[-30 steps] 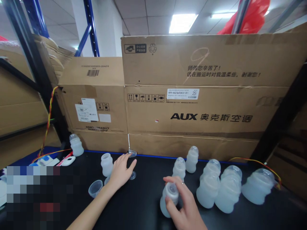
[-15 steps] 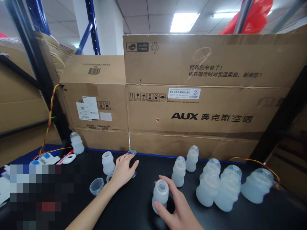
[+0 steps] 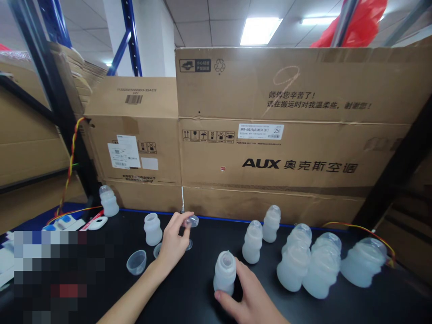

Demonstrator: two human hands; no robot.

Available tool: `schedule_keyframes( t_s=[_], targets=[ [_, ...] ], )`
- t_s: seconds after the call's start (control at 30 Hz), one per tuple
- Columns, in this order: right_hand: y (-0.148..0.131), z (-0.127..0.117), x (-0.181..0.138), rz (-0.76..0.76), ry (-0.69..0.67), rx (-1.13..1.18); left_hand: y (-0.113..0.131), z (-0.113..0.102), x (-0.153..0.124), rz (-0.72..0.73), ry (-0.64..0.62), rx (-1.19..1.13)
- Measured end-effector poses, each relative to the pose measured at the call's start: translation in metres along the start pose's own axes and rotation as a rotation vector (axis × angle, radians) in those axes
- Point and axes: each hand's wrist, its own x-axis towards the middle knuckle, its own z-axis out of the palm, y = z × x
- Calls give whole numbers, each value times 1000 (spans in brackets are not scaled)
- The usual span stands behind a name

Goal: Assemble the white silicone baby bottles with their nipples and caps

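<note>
Your left hand (image 3: 174, 235) has its grip pinched on a clear cap (image 3: 192, 221), thumb below and forefinger above. The cap lies at about 11 o'clock from the frosted bottle (image 3: 225, 275), farther out and apart from it; I cannot tell which way the cap's mouth faces.

That bottle is roughly upright, its long axis near vertical, with no clear dome over its top. Your right hand (image 3: 249, 290) is closed around its 4 o'clock side, thumb on the near face, the other fingers mostly hidden behind. It is the nearer hand to the bottle; whether the base touches the worktop (image 3: 192, 292) is hard to tell.

From your left hand, an uncapped bottle (image 3: 153, 230) stands just beside at 9 o'clock, a clear cup (image 3: 136, 263) sits at 8, and a round clear piece (image 3: 189, 244) shows partly at 4.

From your right hand, a domed bottle (image 3: 252, 243) stands near at 12, with more domed bottles (image 3: 293, 271) around 2.

The surface is dark and smooth. A cardboard wall (image 3: 303, 146) rises at 12, beneath a ceiling light (image 3: 260, 31).
</note>
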Motion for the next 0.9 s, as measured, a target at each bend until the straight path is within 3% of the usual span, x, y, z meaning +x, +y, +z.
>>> schedule_keyframes(
  t_s=[0.13, 0.23, 0.43, 0.63, 0.9],
  targets=[
    [-5, -3, 1, -8, 69, -24, 20, 3, -4, -71, -32, -133],
    [-10, -7, 2, -14, 119, -70, 35, 7, -9, -154, -140, -266],
    [-16, -13, 4, 22, 129, -109, 56, 13, -22, -500, -377, -768],
    [-19, -16, 3, 16, 154, -90, 67, 17, -33, -544, -521, -853],
    [-25, -21, 1, 0, 160, -57, 73, 17, -36, -544, -529, -819]
  ],
)
